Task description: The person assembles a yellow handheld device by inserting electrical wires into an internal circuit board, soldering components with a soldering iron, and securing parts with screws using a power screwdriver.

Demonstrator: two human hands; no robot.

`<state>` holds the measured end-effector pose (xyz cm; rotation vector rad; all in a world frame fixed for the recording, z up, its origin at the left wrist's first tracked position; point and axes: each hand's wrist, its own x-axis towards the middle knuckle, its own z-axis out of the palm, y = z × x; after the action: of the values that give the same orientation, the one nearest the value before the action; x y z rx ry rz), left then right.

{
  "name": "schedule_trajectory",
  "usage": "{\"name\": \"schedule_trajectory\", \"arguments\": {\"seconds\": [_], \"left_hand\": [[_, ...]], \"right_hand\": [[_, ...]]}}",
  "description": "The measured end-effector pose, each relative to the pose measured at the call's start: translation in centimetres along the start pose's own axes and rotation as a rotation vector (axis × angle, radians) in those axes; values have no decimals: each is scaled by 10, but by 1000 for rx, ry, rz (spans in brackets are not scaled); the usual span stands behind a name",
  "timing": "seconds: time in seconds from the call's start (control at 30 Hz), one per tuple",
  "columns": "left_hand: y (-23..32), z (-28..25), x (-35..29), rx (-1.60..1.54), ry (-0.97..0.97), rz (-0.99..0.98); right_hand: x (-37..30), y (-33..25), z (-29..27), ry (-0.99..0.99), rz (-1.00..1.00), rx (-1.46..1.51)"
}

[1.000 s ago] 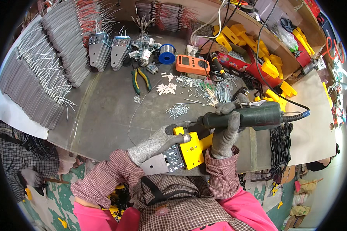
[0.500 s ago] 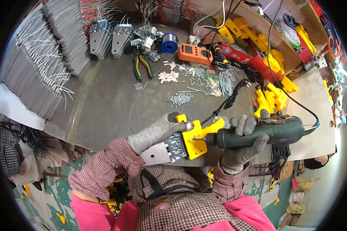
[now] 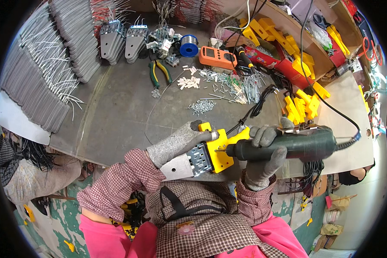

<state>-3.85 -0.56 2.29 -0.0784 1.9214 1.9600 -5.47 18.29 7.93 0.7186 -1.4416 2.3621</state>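
Note:
Gloved in grey, my left hand (image 3: 182, 139) grips a yellow plastic housing (image 3: 219, 157) near the table's front edge. Joined to the housing's left side is a grey metal plate (image 3: 177, 168) with a slotted silver bracket (image 3: 199, 159). My right hand (image 3: 264, 157), gloved too, is wrapped round a dark green electric screwdriver (image 3: 303, 144) held level. Its bit points left and meets the housing's face; whether a screw sits at the tip is too small to tell. A black cord trails from the tool's right end.
Small screws (image 3: 201, 106), white sleeves (image 3: 188, 82) and long pins lie mid-table. Behind them are green-handled pliers (image 3: 160, 74), a solder spool (image 3: 188, 46) and an orange multimeter (image 3: 218, 57). Stacked grey plates (image 3: 34, 92) fill the left; yellow housings (image 3: 303, 104) lie at right.
Both hands, the housing and the screwdriver have shifted slightly. The driver's nose sits closer to the housing's face, and less of the bit shows.

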Motion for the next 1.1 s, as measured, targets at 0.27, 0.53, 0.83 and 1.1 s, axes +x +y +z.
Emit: {"name": "schedule_trajectory", "arguments": {"seconds": [0.27,0.53,0.83,1.1], "left_hand": [[-1,1,2,28,38,-33],[-2,7,3,119,97,-84],[6,-1,-7,2,55,5],[31,4,-4,-2,-34,312]], "right_hand": [[-13,-4,13,-159,-103,-125],[-33,8,25,170,-296,-107],[-23,3,55,309,-20,-171],[33,-35,-53,590,565,57]]}}
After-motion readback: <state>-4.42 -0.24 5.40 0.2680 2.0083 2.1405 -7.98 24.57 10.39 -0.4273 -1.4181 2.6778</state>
